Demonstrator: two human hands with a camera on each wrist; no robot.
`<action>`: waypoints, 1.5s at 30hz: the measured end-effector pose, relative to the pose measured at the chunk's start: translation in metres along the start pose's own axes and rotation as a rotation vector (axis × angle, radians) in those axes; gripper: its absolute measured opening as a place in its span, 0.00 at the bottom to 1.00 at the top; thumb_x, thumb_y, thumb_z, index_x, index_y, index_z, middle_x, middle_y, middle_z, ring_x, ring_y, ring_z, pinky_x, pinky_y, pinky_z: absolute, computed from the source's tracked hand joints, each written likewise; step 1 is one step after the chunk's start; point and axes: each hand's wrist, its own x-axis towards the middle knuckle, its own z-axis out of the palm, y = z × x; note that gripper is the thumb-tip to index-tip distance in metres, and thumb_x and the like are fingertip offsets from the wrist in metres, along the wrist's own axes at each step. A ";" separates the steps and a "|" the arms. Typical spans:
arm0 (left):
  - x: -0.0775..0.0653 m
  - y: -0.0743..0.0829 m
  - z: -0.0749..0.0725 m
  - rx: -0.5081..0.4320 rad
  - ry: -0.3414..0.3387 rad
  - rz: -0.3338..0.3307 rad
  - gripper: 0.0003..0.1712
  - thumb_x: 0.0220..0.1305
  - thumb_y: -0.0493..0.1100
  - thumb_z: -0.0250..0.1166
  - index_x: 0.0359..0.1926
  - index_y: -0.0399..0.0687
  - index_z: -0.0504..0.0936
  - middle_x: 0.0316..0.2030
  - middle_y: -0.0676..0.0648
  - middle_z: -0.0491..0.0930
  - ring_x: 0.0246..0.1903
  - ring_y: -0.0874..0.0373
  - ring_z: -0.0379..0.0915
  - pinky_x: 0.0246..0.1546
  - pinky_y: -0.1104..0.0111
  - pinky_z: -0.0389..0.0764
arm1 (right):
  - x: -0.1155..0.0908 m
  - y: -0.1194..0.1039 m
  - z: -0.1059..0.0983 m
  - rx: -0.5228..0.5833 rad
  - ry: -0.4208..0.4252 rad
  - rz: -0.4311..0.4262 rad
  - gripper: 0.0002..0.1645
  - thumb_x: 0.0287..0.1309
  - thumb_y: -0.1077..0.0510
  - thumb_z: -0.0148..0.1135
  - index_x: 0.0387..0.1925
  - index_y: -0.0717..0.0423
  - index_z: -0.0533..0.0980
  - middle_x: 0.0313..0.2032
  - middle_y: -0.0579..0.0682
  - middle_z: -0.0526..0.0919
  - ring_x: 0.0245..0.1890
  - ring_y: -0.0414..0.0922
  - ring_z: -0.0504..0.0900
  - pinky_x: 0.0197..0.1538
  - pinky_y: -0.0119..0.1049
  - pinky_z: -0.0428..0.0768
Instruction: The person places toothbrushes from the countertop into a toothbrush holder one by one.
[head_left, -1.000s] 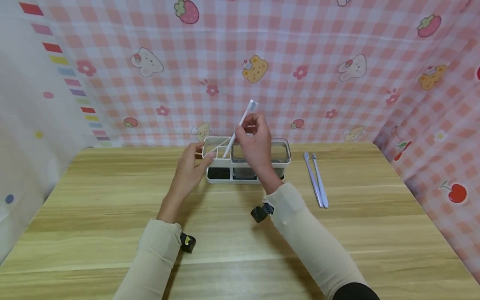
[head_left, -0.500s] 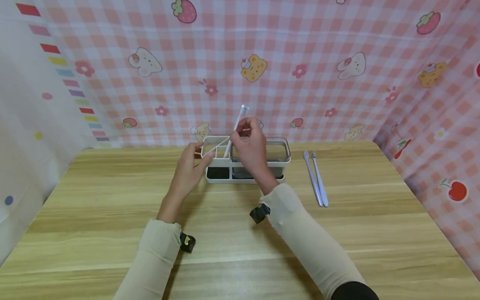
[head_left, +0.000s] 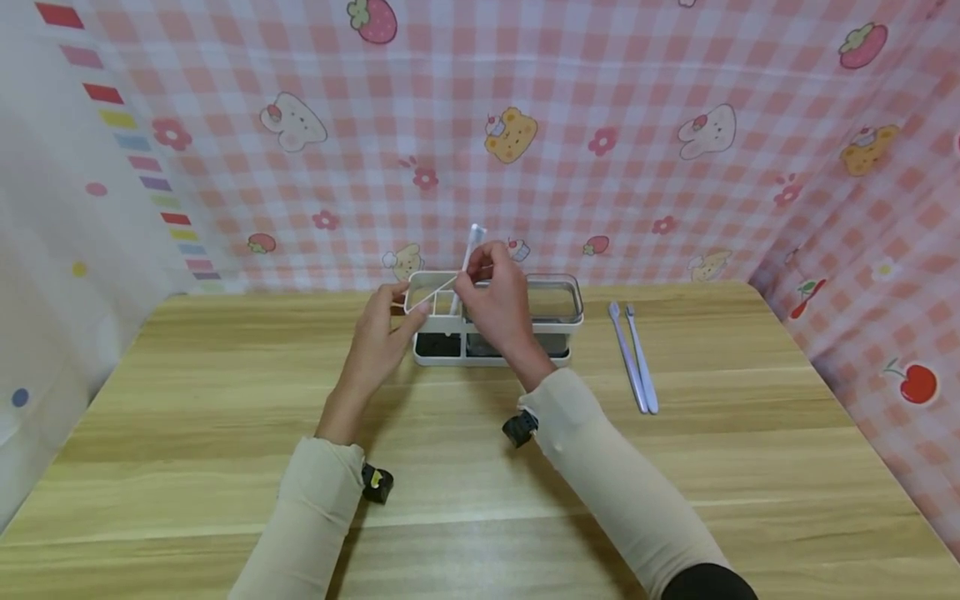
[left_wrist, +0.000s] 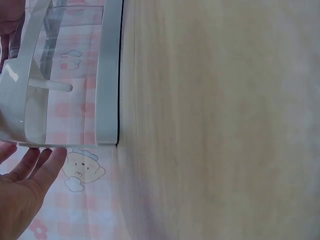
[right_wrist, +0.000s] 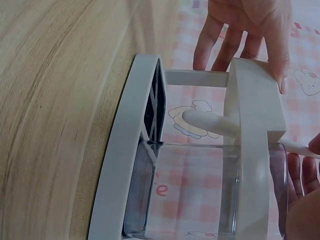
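A white toothbrush holder [head_left: 558,328] stands at the back of the table, with a clear cup [right_wrist: 192,190] in its right part. My left hand [head_left: 375,337] grips its left end, thumb on the upper rim and fingers along the side. My right hand [head_left: 498,296] pinches a white toothbrush [head_left: 472,243] bristle end up, slightly tilted, in a small upper compartment. In the right wrist view the brush's rounded handle end [right_wrist: 207,120] pokes out below the upper frame, above the black base. The left wrist view also shows this handle [left_wrist: 57,85] hanging free.
Two pale purple toothbrushes [head_left: 628,358] lie side by side on the wooden table [head_left: 465,517], right of the holder. A pink checked cloth [head_left: 555,192] with cartoon prints hangs right behind the holder.
My right hand has moved down and a little left, lowering the white toothbrush deeper through the compartment and bringing it more upright. My left hand stays at the holder's left end.
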 end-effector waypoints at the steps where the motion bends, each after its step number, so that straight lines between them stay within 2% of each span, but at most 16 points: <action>1: 0.000 0.000 0.000 0.001 0.000 0.000 0.30 0.75 0.49 0.61 0.67 0.34 0.67 0.57 0.36 0.72 0.55 0.44 0.71 0.54 0.54 0.82 | 0.000 0.000 0.000 -0.007 -0.007 0.000 0.10 0.58 0.69 0.61 0.40 0.60 0.71 0.36 0.54 0.79 0.38 0.47 0.81 0.37 0.33 0.83; 7: 0.000 0.001 0.000 0.006 0.001 -0.003 0.30 0.75 0.49 0.61 0.67 0.34 0.67 0.57 0.36 0.72 0.55 0.44 0.71 0.54 0.54 0.82 | 0.000 0.001 -0.003 -0.049 -0.055 0.022 0.10 0.56 0.69 0.62 0.40 0.60 0.72 0.35 0.53 0.80 0.36 0.45 0.80 0.35 0.33 0.84; 21: 0.000 0.002 -0.001 -0.002 -0.002 -0.003 0.30 0.75 0.50 0.61 0.68 0.34 0.67 0.56 0.36 0.71 0.55 0.44 0.71 0.54 0.55 0.82 | 0.004 -0.003 -0.007 -0.186 -0.147 0.098 0.11 0.55 0.68 0.65 0.39 0.58 0.73 0.36 0.52 0.81 0.37 0.44 0.82 0.40 0.34 0.84; 34: 0.000 0.000 0.002 -0.016 -0.013 -0.009 0.32 0.75 0.51 0.61 0.68 0.34 0.66 0.58 0.36 0.71 0.56 0.44 0.71 0.55 0.54 0.82 | 0.004 -0.003 -0.011 -0.177 -0.148 0.108 0.10 0.55 0.70 0.64 0.38 0.58 0.73 0.37 0.52 0.81 0.38 0.44 0.83 0.42 0.35 0.84; 45: 0.001 0.001 0.001 -0.011 -0.006 -0.017 0.31 0.75 0.50 0.61 0.68 0.34 0.66 0.58 0.35 0.71 0.56 0.43 0.71 0.55 0.53 0.81 | 0.000 -0.004 -0.020 -0.127 -0.081 0.067 0.04 0.62 0.66 0.64 0.38 0.59 0.77 0.37 0.52 0.82 0.38 0.45 0.80 0.43 0.36 0.83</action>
